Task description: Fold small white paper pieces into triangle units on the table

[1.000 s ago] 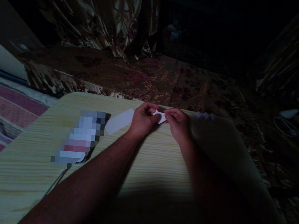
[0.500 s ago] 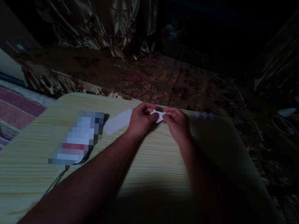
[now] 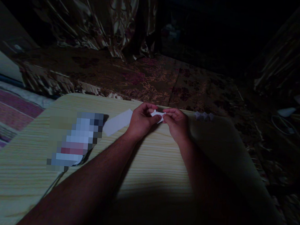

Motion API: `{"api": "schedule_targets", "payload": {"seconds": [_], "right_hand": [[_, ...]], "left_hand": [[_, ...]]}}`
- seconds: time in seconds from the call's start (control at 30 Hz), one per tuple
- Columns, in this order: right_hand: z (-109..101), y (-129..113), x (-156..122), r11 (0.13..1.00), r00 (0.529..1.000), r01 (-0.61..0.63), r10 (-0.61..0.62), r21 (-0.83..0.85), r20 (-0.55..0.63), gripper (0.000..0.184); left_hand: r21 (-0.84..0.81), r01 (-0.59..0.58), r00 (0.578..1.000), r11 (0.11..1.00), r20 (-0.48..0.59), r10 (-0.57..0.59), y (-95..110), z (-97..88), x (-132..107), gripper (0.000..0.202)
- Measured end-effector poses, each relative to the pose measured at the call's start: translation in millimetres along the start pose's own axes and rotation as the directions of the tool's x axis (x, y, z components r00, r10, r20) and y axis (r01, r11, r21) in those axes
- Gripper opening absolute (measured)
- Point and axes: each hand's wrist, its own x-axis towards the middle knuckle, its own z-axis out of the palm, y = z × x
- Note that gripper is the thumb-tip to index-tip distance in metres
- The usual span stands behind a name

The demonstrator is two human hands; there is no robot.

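Near the far edge of the wooden table (image 3: 156,168), a small white folded paper (image 3: 159,116) is pinched between both hands. My left hand (image 3: 142,120) is closed on its left side, thumb lying across the front. At the paper's right end, my right hand (image 3: 176,122) grips with thumb and forefinger. Parts of the paper are hidden behind the fingers. Just left of my left hand lies a flat white paper strip (image 3: 117,122). To the right of my right hand, small pale folded shapes (image 3: 204,116) stand in a row by the far edge.
A blurred-out device with a bright surface (image 3: 79,134) lies on the table's left, a cable (image 3: 52,184) running from it towards me. Behind the table is a patterned cloth-covered ledge (image 3: 142,73) under curtains (image 3: 116,16). A white cable (image 3: 284,124) hangs at the right.
My left thumb has shifted slightly right along the folded paper, and the paper's visible outline has changed a little. Both hands stay in almost the same place.
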Motion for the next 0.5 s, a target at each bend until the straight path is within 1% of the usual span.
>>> {"api": "schedule_targets", "payload": {"seconds": [0.17,0.33,0.5], "right_hand": [[-0.2,-0.1,-0.2,1.0,1.0,-0.016,0.016,0.009,0.024,0.019],[-0.3,-0.2,-0.7,1.0,0.999,-0.003,0.003,0.004,0.033,0.019],[0.0,-2.5,-1.4,1.0,1.0,0.005,-0.004,-0.009,0.03,0.016]], "left_hand": [[0.025,0.009,1.0,1.0,-0.02,-0.009,-1.1,-1.4,0.0,0.04],[0.042,0.005,0.999,0.999,-0.054,-0.003,-1.0,-1.2,0.2,0.038],[0.05,0.018,0.999,0.999,-0.047,-0.016,-0.2,-1.0,0.0,0.039]]}}
